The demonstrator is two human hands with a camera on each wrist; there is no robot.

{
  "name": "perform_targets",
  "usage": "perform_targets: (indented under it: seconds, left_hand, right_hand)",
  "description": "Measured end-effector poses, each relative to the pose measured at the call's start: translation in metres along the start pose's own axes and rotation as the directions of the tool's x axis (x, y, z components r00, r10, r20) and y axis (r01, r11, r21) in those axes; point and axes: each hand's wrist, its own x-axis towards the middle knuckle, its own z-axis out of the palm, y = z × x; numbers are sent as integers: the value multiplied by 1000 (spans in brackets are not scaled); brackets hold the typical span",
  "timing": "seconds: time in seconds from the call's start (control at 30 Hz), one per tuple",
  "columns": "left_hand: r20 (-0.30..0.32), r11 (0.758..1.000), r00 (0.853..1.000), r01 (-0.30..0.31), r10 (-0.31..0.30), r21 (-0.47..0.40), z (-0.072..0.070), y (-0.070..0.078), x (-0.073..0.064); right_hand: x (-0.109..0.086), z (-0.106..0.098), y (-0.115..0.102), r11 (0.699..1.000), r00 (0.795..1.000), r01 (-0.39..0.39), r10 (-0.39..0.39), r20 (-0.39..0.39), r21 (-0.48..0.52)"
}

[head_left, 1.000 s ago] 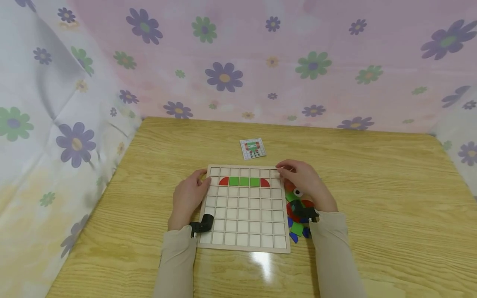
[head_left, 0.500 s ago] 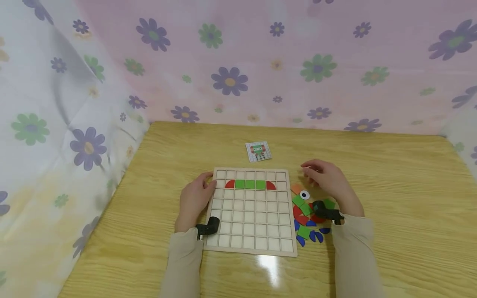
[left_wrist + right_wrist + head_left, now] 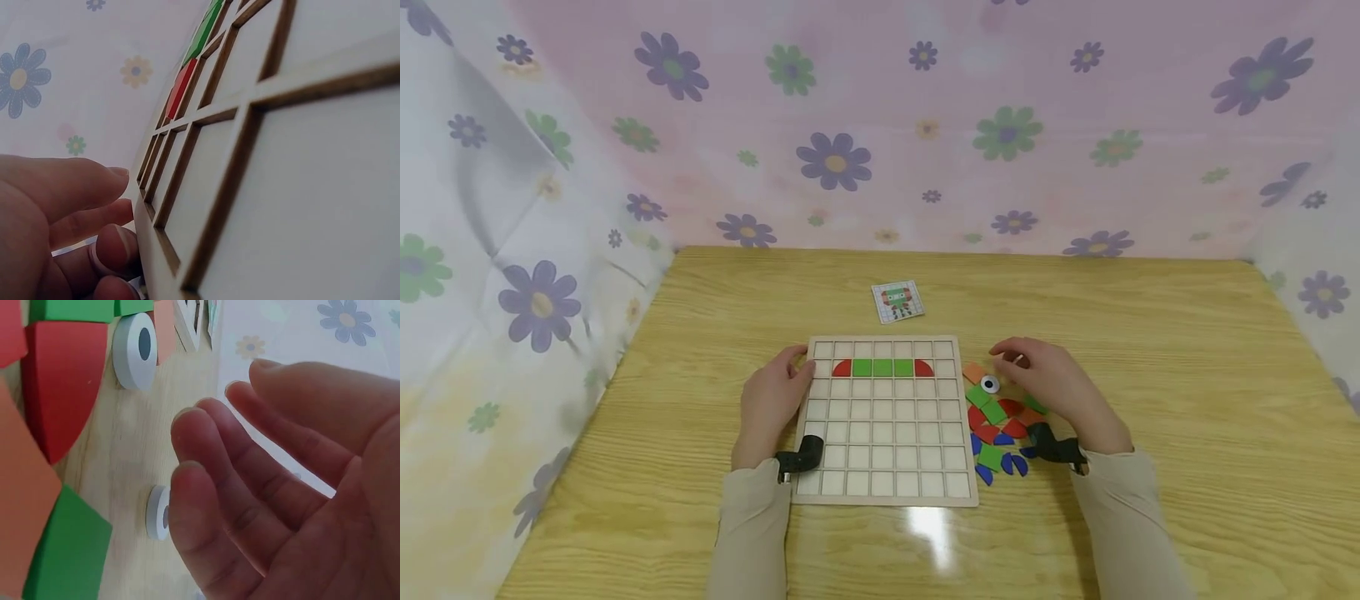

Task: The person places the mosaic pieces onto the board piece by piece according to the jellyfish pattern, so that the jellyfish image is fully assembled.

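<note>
A square wooden grid board (image 3: 925, 411) lies on the table. Three green square tiles (image 3: 882, 367) form a row in it, with a red quarter-round tile (image 3: 842, 368) at the left end and another red tile (image 3: 923, 368) at the right. Against the board's left edge rests my left hand (image 3: 775, 400); the left wrist view shows its thumb and loosely bent fingers beside that edge. My right hand (image 3: 1056, 387) hovers over the loose pieces to the right, fingers relaxed and holding nothing. Under it, in the right wrist view, lies a white eye disc (image 3: 157, 512).
Loose green squares (image 3: 990, 458), red pieces (image 3: 985, 433), blue half-rounds (image 3: 1019, 464), an orange tile (image 3: 973, 372) and an eye disc (image 3: 990, 384) crowd the board's right side. Behind the board lies a picture card (image 3: 898, 301). Flowered cloth (image 3: 880, 125) hangs behind the table.
My right hand has left the board's upper right corner and moved right, over the loose pieces. My left hand stays at the board's left edge. The head view has shifted slightly.
</note>
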Motion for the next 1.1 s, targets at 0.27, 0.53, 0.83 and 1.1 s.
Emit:
perform_targets:
  seconds: [0.27,0.53,0.83,1.1]
  left_hand:
    - [30,1000,1000,10,-10,-13,-8,1,1]
    - [73,1000,997,21,-20,-4,-9,7,2]
    - [55,999,998,-3,5,-39,-5,5,0]
    - [45,999,999,-2,4,-44,-5,1,-1]
  right_hand:
    - [4,6,3,998,998,57,-57,17,16]
    - [10,16,4,992,992,103,-97,78,-69]
    - [8,21,2,989,993,88,-78,86,-116]
    - [15,24,1,990,994,84,-76,77,-114]
